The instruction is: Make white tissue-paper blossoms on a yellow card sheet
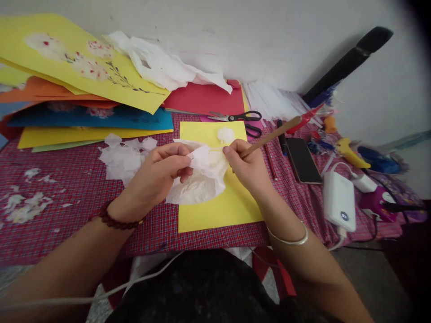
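My left hand [164,168] pinches a thin white sheet of tissue paper [198,186] between thumb and fingers. The tissue hangs crumpled over a yellow sheet of paper [215,217]. My right hand [247,166] is closed around a slender wooden stick [276,136], whose rounded end points up and to the right. Its other end is hard to make out near the tissue's upper edge. Just above my right hand, a white ruffled puff [226,134] rests on the yellow sheet. Beside my left hand lies a pile of cut white tissue pieces [124,157].
Coloured sheets with flowers [90,67] are stacked at the back left. Black-handled scissors [244,117] lie behind the yellow sheet. At right are a phone [303,160], a white power bank [339,200] and cables. Torn white scraps [27,206] lie on the checked cloth [81,184].
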Demonstrator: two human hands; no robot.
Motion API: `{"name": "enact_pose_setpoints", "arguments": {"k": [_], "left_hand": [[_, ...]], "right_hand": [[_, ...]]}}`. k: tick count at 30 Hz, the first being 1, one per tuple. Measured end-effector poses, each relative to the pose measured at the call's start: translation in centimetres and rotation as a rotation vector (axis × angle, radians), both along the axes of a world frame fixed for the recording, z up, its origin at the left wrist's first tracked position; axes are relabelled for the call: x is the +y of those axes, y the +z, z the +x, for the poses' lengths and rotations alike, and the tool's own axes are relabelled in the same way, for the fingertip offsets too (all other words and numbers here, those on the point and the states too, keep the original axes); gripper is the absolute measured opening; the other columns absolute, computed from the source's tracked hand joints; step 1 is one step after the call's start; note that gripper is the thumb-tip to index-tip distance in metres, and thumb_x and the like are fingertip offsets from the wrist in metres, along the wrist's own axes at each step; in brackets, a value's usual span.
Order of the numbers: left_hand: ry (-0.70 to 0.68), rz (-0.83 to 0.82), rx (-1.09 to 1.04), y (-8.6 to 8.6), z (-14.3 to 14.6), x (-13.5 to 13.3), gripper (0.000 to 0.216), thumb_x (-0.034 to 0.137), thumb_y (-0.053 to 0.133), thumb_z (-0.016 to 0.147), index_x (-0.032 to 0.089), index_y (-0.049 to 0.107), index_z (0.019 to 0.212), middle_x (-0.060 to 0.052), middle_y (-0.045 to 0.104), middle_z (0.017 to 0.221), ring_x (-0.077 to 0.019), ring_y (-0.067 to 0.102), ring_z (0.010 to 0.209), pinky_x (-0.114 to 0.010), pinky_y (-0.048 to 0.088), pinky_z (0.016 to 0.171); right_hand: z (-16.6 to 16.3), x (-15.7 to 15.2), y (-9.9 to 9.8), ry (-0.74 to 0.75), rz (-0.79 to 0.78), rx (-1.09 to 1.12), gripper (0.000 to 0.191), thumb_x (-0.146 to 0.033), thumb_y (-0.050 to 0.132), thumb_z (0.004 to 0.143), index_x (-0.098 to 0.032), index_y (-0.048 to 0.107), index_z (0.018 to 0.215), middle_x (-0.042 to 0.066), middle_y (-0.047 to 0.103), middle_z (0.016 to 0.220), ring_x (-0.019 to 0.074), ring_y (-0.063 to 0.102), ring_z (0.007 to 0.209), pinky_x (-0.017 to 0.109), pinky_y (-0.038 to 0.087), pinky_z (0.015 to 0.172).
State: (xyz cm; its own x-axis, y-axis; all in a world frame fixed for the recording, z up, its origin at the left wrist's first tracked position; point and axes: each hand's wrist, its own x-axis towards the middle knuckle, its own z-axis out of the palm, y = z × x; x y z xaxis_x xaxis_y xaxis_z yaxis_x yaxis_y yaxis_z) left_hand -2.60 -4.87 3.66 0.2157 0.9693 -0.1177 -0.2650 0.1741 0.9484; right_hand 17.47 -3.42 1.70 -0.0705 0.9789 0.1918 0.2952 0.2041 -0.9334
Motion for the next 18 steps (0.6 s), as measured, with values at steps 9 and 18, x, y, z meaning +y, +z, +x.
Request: {"name": "enact_pose_setpoints", "arguments": {"k": [9, 18], "left_hand": [[-0.125, 0.059, 0.094, -0.9, 0.1, -0.1, 0.019, 0.021, 0.065, 0.070, 0.017, 0.054, 0.055, -0.002, 0.061, 0.074, -0.0074, 0.051, 0.058, -0.020, 0.041, 0.051], [-0.048, -0.039, 0.054, -1.4, 0.9, 0.2, 0.031, 0.039, 0.073, 0.073, 0.020, 0.051, 0.081, 0.003, 0.058, 0.065, -0.0108, 0.058, 0.058, -0.020, 0.045, 0.047]], "right_hand": [[-0.2, -0.5, 1.1, 0.282, -0.112, 0.100, 0.048, -0.062, 0.069, 0.078, -0.019, 0.056, 0.094, -0.005, 0.045, 0.068, 0.0096, 0.040, 0.059, 0.025, 0.031, 0.052], [-1.3, -0.8, -0.1, 0.182, -0.149, -0.024, 0.021, -0.029, 0.061, 0.079, -0.020, 0.045, 0.071, -0.007, 0.039, 0.060, 0.0076, 0.033, 0.054, 0.024, 0.024, 0.050]]}}
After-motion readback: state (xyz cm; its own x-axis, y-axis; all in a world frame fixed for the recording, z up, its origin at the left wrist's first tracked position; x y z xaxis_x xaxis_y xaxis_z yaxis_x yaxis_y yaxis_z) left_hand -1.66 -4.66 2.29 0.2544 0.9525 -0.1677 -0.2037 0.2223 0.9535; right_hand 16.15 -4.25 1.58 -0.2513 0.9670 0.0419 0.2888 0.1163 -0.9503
